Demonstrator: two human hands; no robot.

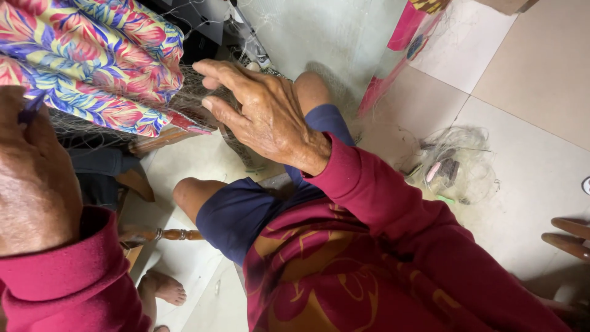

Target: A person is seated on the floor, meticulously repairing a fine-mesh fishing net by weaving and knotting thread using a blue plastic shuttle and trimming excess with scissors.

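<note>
- Now my right hand (267, 114) hangs over my knee, fingers loosely spread and bent, tips resting on the net (203, 98); it pinches nothing that I can see.
- Just beyond those fingertips, the net runs under a flowered cloth (104, 55).
- My left hand (31, 178) is closed, gripping a small dark blue tool (31, 109) at its top, close against the net's near edge.
- Well off to the right hand's far side, a tangle of clear line (458, 163) lies on the floor (528, 160).
</note>
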